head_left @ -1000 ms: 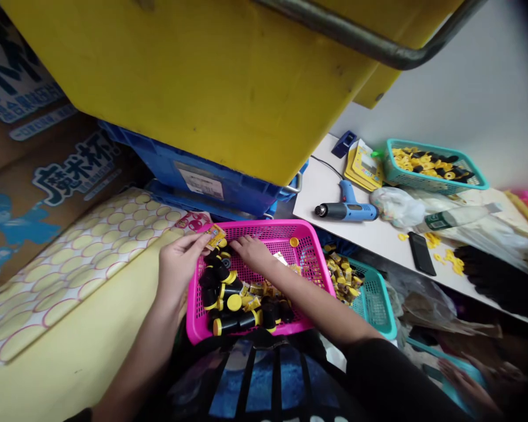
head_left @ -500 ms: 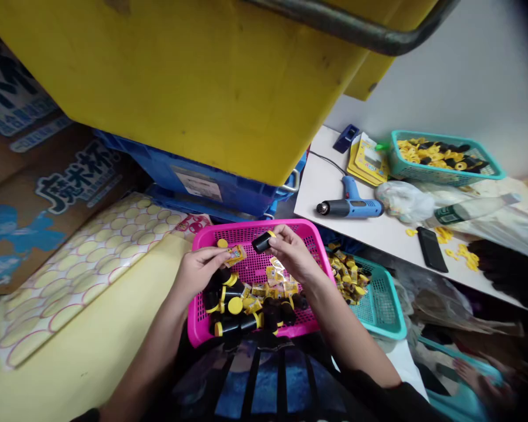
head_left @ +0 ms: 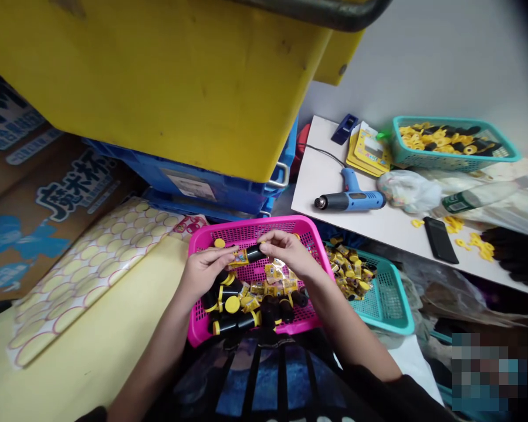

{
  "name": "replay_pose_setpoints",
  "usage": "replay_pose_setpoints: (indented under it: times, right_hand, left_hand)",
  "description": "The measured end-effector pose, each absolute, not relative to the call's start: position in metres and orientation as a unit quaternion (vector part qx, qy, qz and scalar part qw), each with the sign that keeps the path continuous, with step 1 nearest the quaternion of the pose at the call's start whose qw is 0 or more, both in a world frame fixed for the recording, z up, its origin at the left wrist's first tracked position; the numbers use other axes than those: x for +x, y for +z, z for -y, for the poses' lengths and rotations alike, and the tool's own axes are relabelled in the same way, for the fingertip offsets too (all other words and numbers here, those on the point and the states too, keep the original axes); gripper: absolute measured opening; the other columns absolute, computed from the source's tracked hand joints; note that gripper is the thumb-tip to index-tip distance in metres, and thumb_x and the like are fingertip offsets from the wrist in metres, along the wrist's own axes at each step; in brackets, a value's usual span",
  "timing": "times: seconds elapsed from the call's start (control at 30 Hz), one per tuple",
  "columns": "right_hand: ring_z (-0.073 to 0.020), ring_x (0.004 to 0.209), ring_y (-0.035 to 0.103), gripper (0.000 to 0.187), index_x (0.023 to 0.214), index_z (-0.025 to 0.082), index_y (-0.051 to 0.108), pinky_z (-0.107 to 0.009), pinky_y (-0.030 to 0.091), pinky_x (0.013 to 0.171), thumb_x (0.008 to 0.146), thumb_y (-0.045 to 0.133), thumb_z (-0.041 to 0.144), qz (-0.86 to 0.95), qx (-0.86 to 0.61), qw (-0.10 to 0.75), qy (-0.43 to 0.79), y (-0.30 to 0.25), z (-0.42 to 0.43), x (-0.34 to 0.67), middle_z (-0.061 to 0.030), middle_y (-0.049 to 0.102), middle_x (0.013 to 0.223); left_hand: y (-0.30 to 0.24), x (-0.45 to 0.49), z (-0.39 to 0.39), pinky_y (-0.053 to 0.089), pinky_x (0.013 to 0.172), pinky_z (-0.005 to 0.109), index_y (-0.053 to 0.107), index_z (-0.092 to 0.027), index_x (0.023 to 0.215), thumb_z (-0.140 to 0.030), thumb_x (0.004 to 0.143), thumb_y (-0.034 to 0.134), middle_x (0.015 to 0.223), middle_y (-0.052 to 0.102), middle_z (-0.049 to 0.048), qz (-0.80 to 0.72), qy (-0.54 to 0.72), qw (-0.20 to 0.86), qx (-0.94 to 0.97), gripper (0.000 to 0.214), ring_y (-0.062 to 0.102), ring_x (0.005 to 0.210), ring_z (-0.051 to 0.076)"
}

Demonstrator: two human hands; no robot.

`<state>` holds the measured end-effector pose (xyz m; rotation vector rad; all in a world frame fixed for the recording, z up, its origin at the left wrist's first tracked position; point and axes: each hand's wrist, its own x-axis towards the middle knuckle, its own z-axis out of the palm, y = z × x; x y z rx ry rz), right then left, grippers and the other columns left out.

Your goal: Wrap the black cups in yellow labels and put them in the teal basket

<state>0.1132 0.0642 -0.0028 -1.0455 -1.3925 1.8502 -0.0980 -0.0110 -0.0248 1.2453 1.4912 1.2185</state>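
Over the pink basket my two hands are close together. Between the fingertips of my left hand is a yellow printed clear-plastic sleeve. My right hand pinches a small black cylinder at its yellow-capped end, mostly covered by the fingers. The cylinder's other end meets the sleeve's edge; I cannot tell whether it is inside. Below, in the basket, lie several black cylinders with yellow caps and a heap of loose printed sleeves.
Right of the pink basket, a teal basket holds wrapped pieces. On the white table are a blue heat gun, a phone, a bottle and another teal basket. A yellow crate looms ahead.
The right hand has brought the black cylinder left and down, up against the sleeve. Earlier the two were apart. The left hand has hardly moved.
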Motion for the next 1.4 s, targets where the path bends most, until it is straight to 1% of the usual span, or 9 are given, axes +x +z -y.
replay_pose_setpoints:
  times: [0.27, 0.4, 0.5, 0.6, 0.77, 0.97, 1.13, 1.27, 1.4]
  right_hand:
    - [-0.0110, 0.068, 0.061, 0.027, 0.087, 0.020, 0.068, -0.027, 0.048, 0.068, 0.069, 0.080, 0.036, 0.496, -0.389, 0.327, 0.704, -0.020, -0.051, 0.106, 0.0011, 0.068, 0.077]
    - [-0.0132, 0.071, 0.061, 0.033, 0.090, 0.022, 0.069, -0.029, 0.049, 0.071, 0.066, 0.082, 0.040, 0.479, -0.386, 0.352, 0.705, -0.027, -0.041, 0.101, 0.0010, 0.068, 0.077]
    - [-0.0140, 0.080, 0.061, 0.034, 0.099, 0.025, 0.070, -0.028, 0.049, 0.074, 0.078, 0.071, 0.050, 0.413, -0.354, 0.385, 0.745, -0.030, -0.033, 0.097, -0.0012, 0.068, 0.093]
    - [-0.0152, 0.085, 0.060, 0.040, 0.112, 0.027, 0.065, -0.030, 0.050, 0.077, 0.083, 0.064, 0.055, 0.302, -0.290, 0.353, 0.837, -0.034, -0.026, 0.091, -0.0019, 0.066, 0.099]
    - [-0.0147, 0.081, 0.060, 0.041, 0.104, 0.022, 0.066, -0.029, 0.051, 0.077, 0.077, 0.072, 0.052, 0.247, -0.248, 0.356, 0.867, -0.037, -0.021, 0.087, -0.0020, 0.064, 0.092]
    - [-0.0162, 0.081, 0.061, 0.044, 0.103, 0.021, 0.063, -0.031, 0.051, 0.076, 0.074, 0.075, 0.051, 0.278, -0.262, 0.363, 0.850, -0.038, -0.021, 0.089, -0.0024, 0.064, 0.090]
    - [-0.0152, 0.074, 0.060, 0.047, 0.102, 0.023, 0.061, -0.029, 0.051, 0.070, 0.072, 0.073, 0.058, 0.314, -0.309, 0.379, 0.814, -0.047, -0.016, 0.092, -0.0008, 0.063, 0.085]
    - [-0.0151, 0.073, 0.059, 0.049, 0.109, 0.026, 0.060, -0.030, 0.051, 0.068, 0.078, 0.062, 0.064, 0.356, -0.369, 0.411, 0.754, -0.041, -0.013, 0.105, -0.0016, 0.063, 0.088]
    - [-0.0175, 0.073, 0.061, 0.036, 0.098, 0.024, 0.064, -0.034, 0.051, 0.073, 0.076, 0.071, 0.052, 0.486, -0.445, 0.401, 0.636, -0.008, -0.009, 0.152, -0.0030, 0.065, 0.084]
  left_hand:
    - [-0.018, -0.084, 0.006, 0.062, 0.072, 0.033, 0.077, -0.020, 0.099, -0.048, 0.070, 0.076, 0.093, 0.078, 0.0072, -0.581, 0.472, 0.500, 0.435, 0.040, 0.073, 0.075, 0.021]
    - [-0.012, -0.076, 0.008, 0.061, 0.078, 0.035, 0.075, -0.019, 0.101, -0.042, 0.064, 0.082, 0.102, 0.077, 0.0088, -0.558, 0.474, 0.549, 0.402, 0.045, 0.073, 0.085, 0.023]
    - [-0.011, -0.068, 0.009, 0.059, 0.084, 0.037, 0.074, -0.018, 0.099, -0.037, 0.062, 0.084, 0.105, 0.076, 0.0094, -0.548, 0.497, 0.550, 0.387, 0.043, 0.072, 0.092, 0.024]
    - [-0.011, -0.059, 0.009, 0.057, 0.087, 0.037, 0.073, -0.018, 0.098, -0.034, 0.065, 0.082, 0.107, 0.075, 0.0088, -0.532, 0.520, 0.555, 0.373, 0.038, 0.070, 0.096, 0.023]
    - [-0.011, -0.051, 0.008, 0.053, 0.094, 0.036, 0.073, -0.018, 0.094, -0.027, 0.065, 0.082, 0.104, 0.076, 0.0069, -0.519, 0.540, 0.547, 0.375, 0.032, 0.070, 0.099, 0.022]
    - [-0.013, -0.048, 0.009, 0.056, 0.090, 0.037, 0.074, -0.017, 0.091, -0.028, 0.062, 0.083, 0.098, 0.077, 0.0075, -0.527, 0.535, 0.540, 0.380, 0.032, 0.071, 0.094, 0.023]
    - [-0.019, -0.042, 0.012, 0.057, 0.086, 0.037, 0.073, -0.018, 0.094, -0.029, 0.067, 0.079, 0.101, 0.076, 0.0078, -0.541, 0.524, 0.519, 0.404, 0.030, 0.071, 0.093, 0.023]
    - [-0.013, -0.030, 0.013, 0.052, 0.094, 0.044, 0.075, -0.024, 0.095, -0.030, 0.072, 0.076, 0.099, 0.075, 0.0066, -0.554, 0.495, 0.410, 0.529, 0.023, 0.068, 0.098, 0.025]
    - [-0.004, -0.024, 0.012, 0.041, 0.107, 0.050, 0.072, -0.031, 0.110, -0.031, 0.069, 0.080, 0.132, 0.061, 0.0073, -0.514, 0.462, 0.329, 0.643, 0.042, 0.053, 0.124, 0.029]
